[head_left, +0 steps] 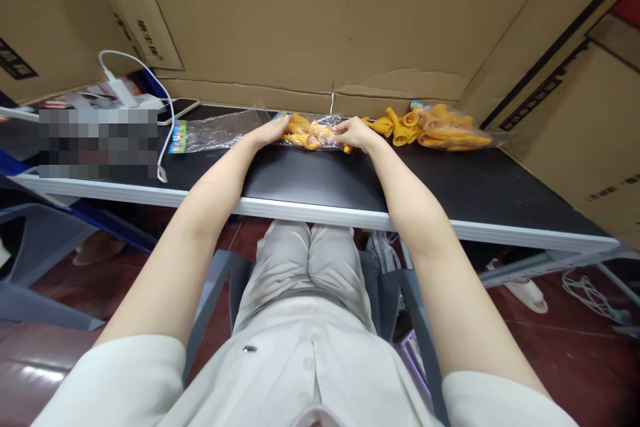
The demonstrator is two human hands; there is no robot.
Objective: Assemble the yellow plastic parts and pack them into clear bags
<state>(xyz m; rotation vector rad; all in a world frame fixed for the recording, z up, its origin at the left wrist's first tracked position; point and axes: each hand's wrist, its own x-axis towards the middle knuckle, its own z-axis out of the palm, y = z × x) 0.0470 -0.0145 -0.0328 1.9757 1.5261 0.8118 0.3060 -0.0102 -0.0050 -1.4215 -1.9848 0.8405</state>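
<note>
Both of my hands rest on a clear plastic bag (311, 131) filled with orange plastic toys, lying at the far side of the black table (320, 180). My left hand (271, 131) lies flat against the bag's left end, fingers stretched out. My right hand (353, 132) curls over the bag's right end, fingers closed on it. Loose orange toys (396, 127) lie just right of my right hand. Further right sits a second filled bag (447, 128).
Empty clear bags with colourful headers (210, 132) lie left of my left hand. A phone (177, 110), a white charger (120, 90) and its cable sit at the far left. Cardboard boxes (320, 20) wall in the table's back and right. A slipper (525, 293) lies on the floor.
</note>
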